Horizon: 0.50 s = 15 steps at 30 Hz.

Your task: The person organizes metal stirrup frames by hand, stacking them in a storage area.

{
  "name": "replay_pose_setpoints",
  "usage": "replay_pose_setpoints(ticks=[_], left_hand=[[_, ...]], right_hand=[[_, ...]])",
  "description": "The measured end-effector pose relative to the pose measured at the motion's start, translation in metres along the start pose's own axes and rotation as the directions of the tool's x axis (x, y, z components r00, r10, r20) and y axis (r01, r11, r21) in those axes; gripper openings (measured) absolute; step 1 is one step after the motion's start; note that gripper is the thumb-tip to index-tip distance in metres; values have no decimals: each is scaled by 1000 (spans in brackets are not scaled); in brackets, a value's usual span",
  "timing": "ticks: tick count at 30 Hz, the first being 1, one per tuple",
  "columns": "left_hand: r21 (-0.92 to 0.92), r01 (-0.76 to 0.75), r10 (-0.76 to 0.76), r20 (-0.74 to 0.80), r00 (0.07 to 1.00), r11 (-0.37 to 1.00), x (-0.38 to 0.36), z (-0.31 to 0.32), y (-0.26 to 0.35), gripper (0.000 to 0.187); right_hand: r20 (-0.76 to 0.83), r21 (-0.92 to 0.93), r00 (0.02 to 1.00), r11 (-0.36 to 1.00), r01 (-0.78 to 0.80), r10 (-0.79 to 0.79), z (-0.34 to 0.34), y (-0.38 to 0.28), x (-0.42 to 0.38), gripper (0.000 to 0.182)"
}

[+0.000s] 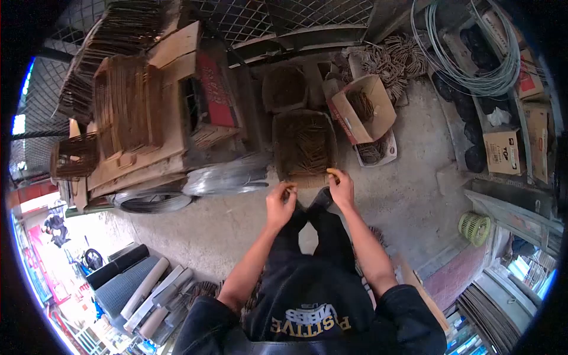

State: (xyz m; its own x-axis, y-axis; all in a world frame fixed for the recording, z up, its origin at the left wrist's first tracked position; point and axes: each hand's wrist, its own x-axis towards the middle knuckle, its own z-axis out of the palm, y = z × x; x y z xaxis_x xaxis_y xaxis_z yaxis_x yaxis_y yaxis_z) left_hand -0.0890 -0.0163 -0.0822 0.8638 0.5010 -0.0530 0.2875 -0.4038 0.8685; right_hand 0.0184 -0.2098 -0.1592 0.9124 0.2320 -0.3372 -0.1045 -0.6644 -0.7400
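Here, slim rusty-brown pieces (312, 152) lie jumbled beyond curled hands (281, 205) (342, 189), whose grip I cannot tell.

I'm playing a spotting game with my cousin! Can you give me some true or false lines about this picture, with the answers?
1. The left hand and right hand are clasped together. False: they are apart.
2. The container just beyond the hands has thin brown pieces in it. True.
3. The basket on the right side is bright red. False: the basket is yellowish.
4. A cardboard box on the right has "TOP" printed on it. True.
5. The person's shirt is plain. False: the shirt has lettering.
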Motion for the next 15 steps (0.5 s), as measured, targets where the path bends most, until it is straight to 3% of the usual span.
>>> replay_pose_setpoints(ticks=[2,3,5,6,7,9,10,12,14,15], left_hand=[[8,214,-214,113,970,977,11,40,-57,13],[9,221,-220,117,968,975,15,65,-102,13],[-116,410,-395,135,909,904,28,119,-194,26],[-143,573,-544,199,815,807,42,123,-194,32],[-143,574,-545,198,815,806,59,138,-226,32],[-101,768,-737,227,636,632,90,167,-295,41],[-109,765,-735,223,641,634,104,187,-347,41],[-633,688,-817,147,558,355,126,227,-451,34],[-642,673,-809,135,572,368,160,241,-491,37],[-641,674,-808,138,573,368,170,247,-510,40]], right_hand=[[37,3,998,998,-58,58,29,39,23,25],[41,0,997,998,-65,65,45,57,35,25],[46,3,992,993,-116,116,78,96,69,24],[54,-1,991,992,-123,122,97,116,84,24],[65,-18,990,992,-126,127,116,132,107,23],[76,-43,989,991,-126,129,156,171,155,23],[48,-103,997,994,-48,53,182,194,183,23],[35,-164,998,985,47,-42,229,232,238,24],[-79,-177,937,930,323,-341,274,255,297,19],[-78,-171,932,926,337,-354,291,255,321,19]])
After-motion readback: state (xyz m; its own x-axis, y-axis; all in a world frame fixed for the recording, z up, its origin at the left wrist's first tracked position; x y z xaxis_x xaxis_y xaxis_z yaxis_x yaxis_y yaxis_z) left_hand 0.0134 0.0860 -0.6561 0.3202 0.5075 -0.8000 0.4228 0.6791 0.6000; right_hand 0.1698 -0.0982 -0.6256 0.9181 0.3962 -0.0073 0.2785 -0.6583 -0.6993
